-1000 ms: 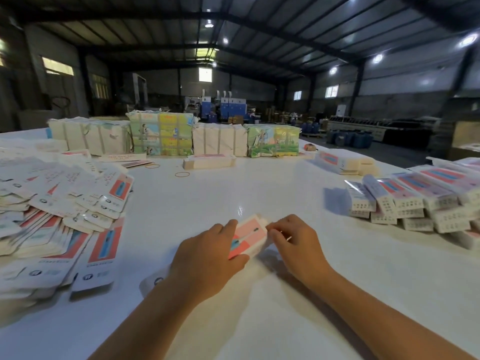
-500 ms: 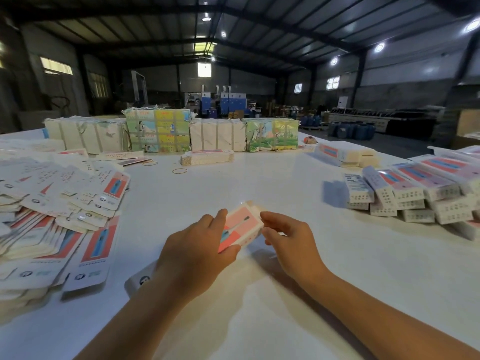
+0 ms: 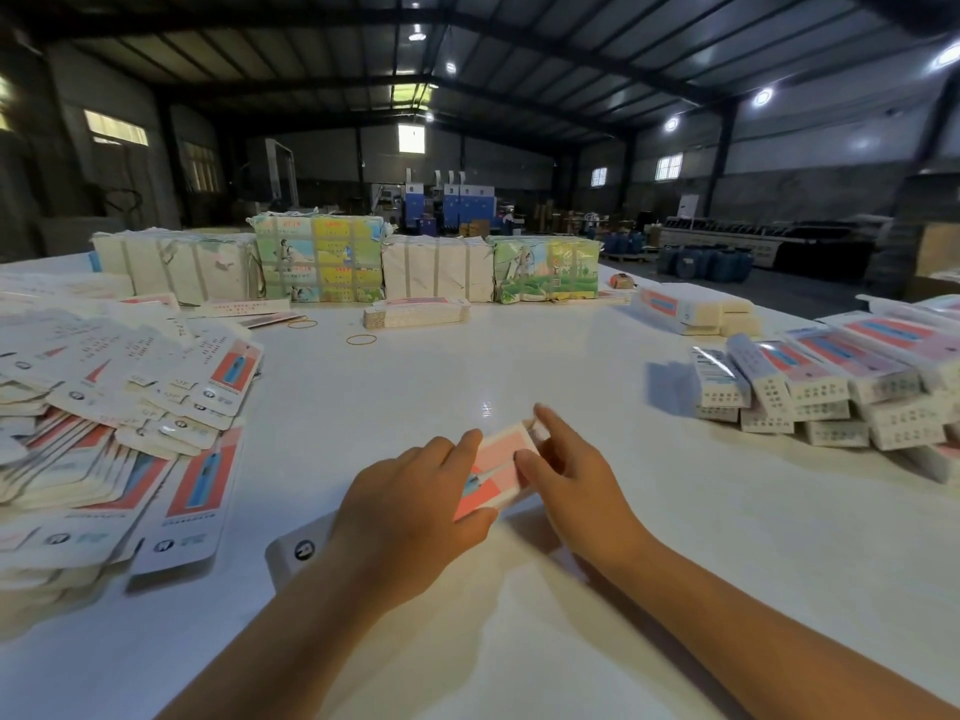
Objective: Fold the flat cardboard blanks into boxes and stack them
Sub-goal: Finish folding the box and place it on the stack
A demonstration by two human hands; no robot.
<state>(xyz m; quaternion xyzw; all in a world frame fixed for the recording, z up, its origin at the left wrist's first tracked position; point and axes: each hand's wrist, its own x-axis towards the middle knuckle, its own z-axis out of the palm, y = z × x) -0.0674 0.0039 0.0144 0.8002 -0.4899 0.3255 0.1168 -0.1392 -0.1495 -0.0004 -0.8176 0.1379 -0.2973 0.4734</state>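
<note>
Head view
Left hand (image 3: 410,506): fingers curled over the near part of the box (image 3: 496,467), thumb under its edge, holding it just above the white tabletop (image 3: 519,356).
Right hand (image 3: 576,485): fingers narrow, pinching the box's far end; the flap there is blurred.
Flat blanks (image 3: 109,407): heaped well left of the left fingers.
Folded boxes (image 3: 831,387): stacked well right of the right fingers.
Bundles (image 3: 343,259): far beyond the fingertips.

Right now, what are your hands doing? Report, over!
Left hand grips the half-folded red-and-white cardboard box. Right hand pinches its far end. Folded boxes stack sits right, flat blanks pile left. Nothing in the way.
</note>
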